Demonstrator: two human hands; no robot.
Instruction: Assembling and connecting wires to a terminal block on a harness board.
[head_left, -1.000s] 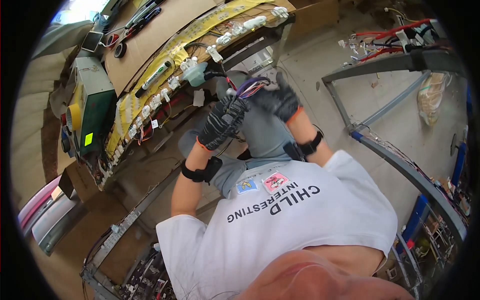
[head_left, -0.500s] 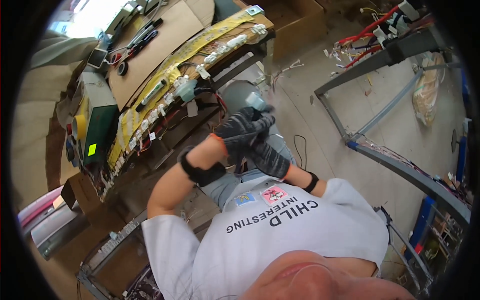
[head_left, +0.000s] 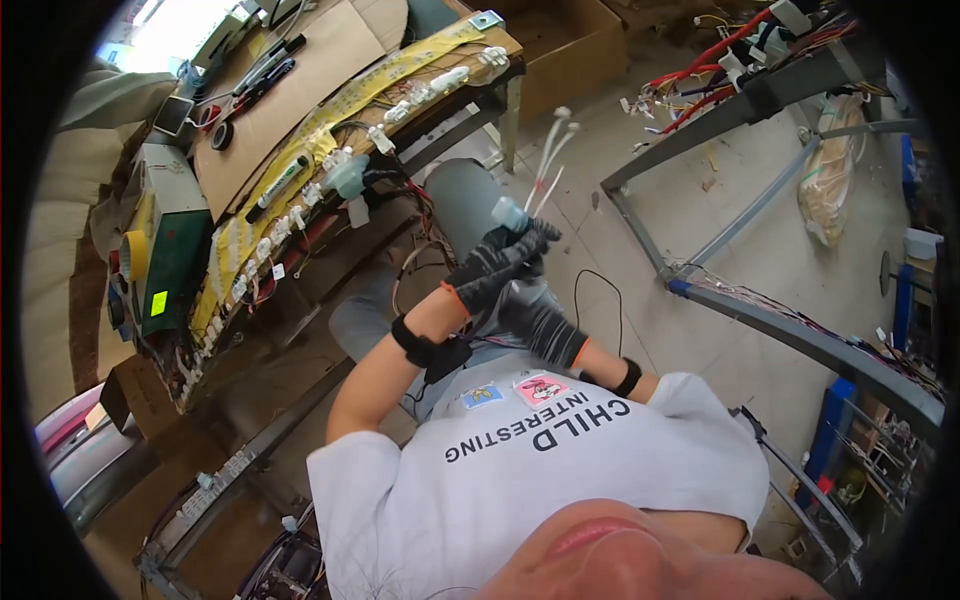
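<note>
My left hand, in a dark grey knitted glove with an orange cuff edge, is closed around a wire harness. A pale blue connector sticks out above the fingers. Thin white wires with small white ends fan up beside it. My right hand, gloved alike, lies just below and behind the left one, close to my lap. Motion smears it and its fingers are mostly hidden, so its grip does not show.
At left, a bench edge carries a row of white connectors, yellow tape and a marker. A grey metal frame with wire bundles stands at right. A cardboard box sits at the back. A black cable lies on the floor.
The white wires now fan out clearly above my left hand; before, they were blurred. My left forearm has shifted slightly right, and the whole view has moved a little.
</note>
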